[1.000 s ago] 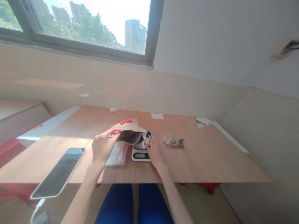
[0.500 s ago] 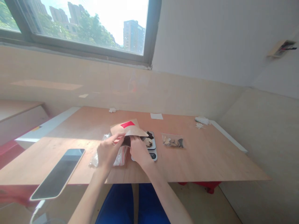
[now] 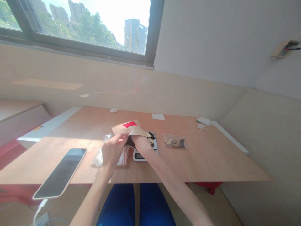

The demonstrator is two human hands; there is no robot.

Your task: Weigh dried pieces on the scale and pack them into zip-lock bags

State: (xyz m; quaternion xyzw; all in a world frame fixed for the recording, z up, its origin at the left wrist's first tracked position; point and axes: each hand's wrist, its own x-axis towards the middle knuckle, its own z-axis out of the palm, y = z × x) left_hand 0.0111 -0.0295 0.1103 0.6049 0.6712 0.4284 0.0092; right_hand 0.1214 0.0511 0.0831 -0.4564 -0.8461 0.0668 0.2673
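Observation:
A kraft paper bag (image 3: 139, 131) with a red label is tipped with its dark opening toward me. My left hand (image 3: 115, 146) pinches the near edge of the bag's mouth. Inside that mouth is my right hand (image 3: 139, 143); its fingers are hidden by the paper, and only the wrist and back part show. Behind and below the bag sits a white kitchen scale (image 3: 135, 157) with dark and pale dried pieces (image 3: 152, 138) on its platform. Left of the scale lie clear plastic zip bags (image 3: 122, 158), partly under my left hand.
A filled clear zip bag (image 3: 175, 142) lies right of the scale. A phone (image 3: 61, 172) with a white cable overhangs the front edge at left. White paper (image 3: 158, 116) and crumpled tissues (image 3: 204, 121) lie along the back of the wooden table (image 3: 211, 157).
My right hand has pushed deeper into the paper bag, so its fingers no longer show. More of the scale's front is visible. My left hand keeps its hold on the bag.

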